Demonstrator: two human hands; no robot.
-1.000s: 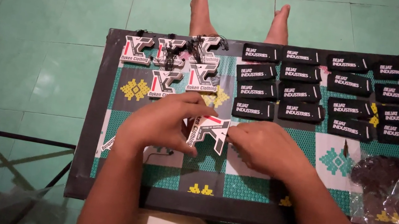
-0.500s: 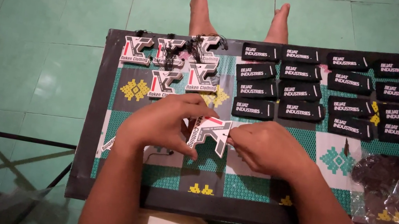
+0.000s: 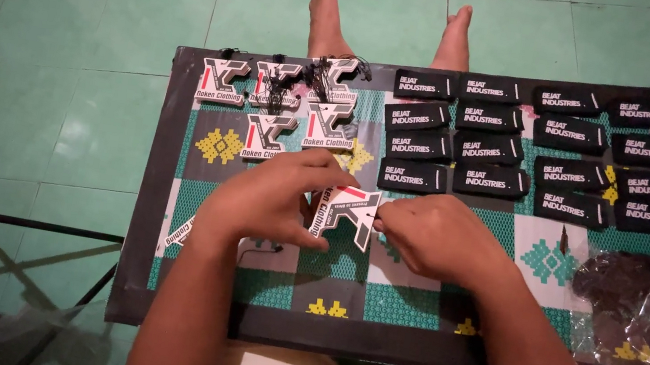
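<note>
we hold one white die-cut hang tag (image 3: 345, 210) between both hands, just above the middle of the low patterned worktop (image 3: 156, 179). the left hand (image 3: 273, 200) pinches the tag's left edge, thumb below and fingers above, so its grip is clamped on the tag. the right hand (image 3: 436, 236) is curled at the tag's right edge with its fingertips drawn together there; we cannot tell whether they pinch the tag itself or a thin string at that edge. the tag lies between the two grips, its long axis running roughly left to right, tilted down toward us on the left. both hands are equally near it and touching.

beyond the left hand, a cluster of finished white tags (image 3: 277, 98) with black strings lies at the far left of the worktop, near but apart from the held tag. beyond the right hand, rows of black rectangular labels (image 3: 541, 145) fill the far right. a clear plastic bag of dark pieces (image 3: 641, 310) lies at the right edge, well apart from the right hand. another white tag (image 3: 181, 230) lies partly hidden under the left forearm.

the patterned strip nearest us, between the forearms, carries nothing. the near edge of the worktop sits just under the wrists.
</note>
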